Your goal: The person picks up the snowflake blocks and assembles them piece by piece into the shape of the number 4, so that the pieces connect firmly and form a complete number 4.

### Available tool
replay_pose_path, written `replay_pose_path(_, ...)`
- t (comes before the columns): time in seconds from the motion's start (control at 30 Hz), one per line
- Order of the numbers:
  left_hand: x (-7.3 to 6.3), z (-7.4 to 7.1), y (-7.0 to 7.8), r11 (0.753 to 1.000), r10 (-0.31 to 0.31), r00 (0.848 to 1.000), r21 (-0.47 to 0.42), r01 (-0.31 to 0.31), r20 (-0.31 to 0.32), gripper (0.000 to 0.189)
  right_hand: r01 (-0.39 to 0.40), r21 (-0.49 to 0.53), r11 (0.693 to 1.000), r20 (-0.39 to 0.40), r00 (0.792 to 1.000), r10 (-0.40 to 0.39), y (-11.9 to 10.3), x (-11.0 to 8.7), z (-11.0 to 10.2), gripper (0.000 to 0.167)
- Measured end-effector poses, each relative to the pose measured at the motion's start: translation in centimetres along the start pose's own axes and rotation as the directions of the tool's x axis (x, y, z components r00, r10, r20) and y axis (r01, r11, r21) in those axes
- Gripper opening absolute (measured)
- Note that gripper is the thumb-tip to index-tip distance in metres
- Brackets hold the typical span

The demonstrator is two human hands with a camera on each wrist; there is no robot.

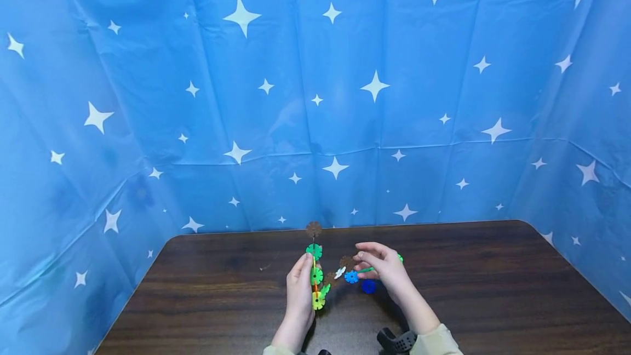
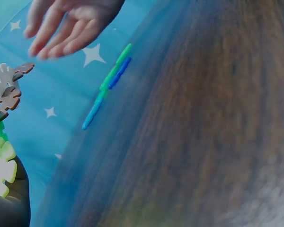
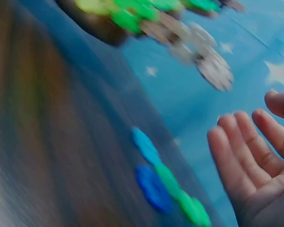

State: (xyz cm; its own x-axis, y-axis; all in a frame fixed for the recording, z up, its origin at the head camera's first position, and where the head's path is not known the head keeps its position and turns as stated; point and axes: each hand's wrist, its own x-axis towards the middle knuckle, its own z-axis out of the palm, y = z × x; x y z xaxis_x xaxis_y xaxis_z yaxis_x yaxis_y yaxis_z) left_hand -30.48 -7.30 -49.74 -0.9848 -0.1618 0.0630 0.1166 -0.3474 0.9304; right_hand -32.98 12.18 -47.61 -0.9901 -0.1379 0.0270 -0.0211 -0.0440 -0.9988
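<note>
left hand (image 1: pixel 299 292) grips flower-disc chain (image 1: pixel 319 277); right hand (image 1: pixel 386 269), fingers loose, nearby.

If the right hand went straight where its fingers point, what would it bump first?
The right hand would probably meet the brown end piece of the flower chain the left hand holds, though depth is hard to judge.

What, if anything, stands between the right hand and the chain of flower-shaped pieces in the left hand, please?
Nothing visible: open air separates the right hand from the brown end piece of the chain. The blue and green pieces on the table lie outside that gap.
</note>
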Motion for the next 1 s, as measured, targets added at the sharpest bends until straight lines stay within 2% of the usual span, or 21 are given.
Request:
replay_pose_path(0.1, -0.1, 0.0, 0.0, 1.0, 0.008, 1.0, -0.012, -0.008, -0.002, 0.027, 0.009, -0.043, 0.999, -0.099, 0.995, -0.013, -0.3, 0.1, -1.6, 0.03)
replay_pose_path(0.23, -0.2, 0.1, 0.0, 0.999, 0.019, 1.0, -0.026, -0.019, 0.003, 0.026, -0.011, -0.163, 0.987, -0.227, 0.973, -0.026, -0.3, 0.1, -4.0, 0.027)
replay_pose_path(0.37, -0.1, 0.1, 0.0, 1.0, 0.021, 1.0, -0.019, -0.021, 0.021, 0.028, -0.05, -0.337, 0.94, -0.289, 0.956, -0.053, 0.5, 0.1, -6.1, 0.028)
replay_pose_path(0.5, 0.0, 0.0, 0.0, 1.0, 0.004, 1.0, -0.009, -0.004, 0.022, 0.03, -0.08, -0.461, 0.884, -0.327, 0.941, -0.085, 1.2, 0.0, -7.3, 0.029)
replay_pose_path(0.6, 0.1, -0.1, 0.0, 1.0, -0.013, 1.0, -0.006, 0.013, 0.014, 0.029, -0.099, -0.53, 0.842, -0.325, 0.941, -0.094, 1.7, 0.1, -7.7, 0.032)
replay_pose_path(0.8, 0.0, 0.0, 0.1, 1.0, -0.007, 1.0, -0.013, 0.007, 0.003, 0.028, -0.114, -0.666, 0.737, -0.248, 0.966, -0.075, 2.5, 0.3, -7.7, 0.044)
replay_pose_path(1.0, 0.0, 0.0, 0.2, 1.0, -0.008, 1.0, -0.011, 0.008, -0.005, 0.027, -0.091, -0.722, 0.686, -0.21, 0.973, -0.093, 2.8, 0.7, -7.5, 0.045)
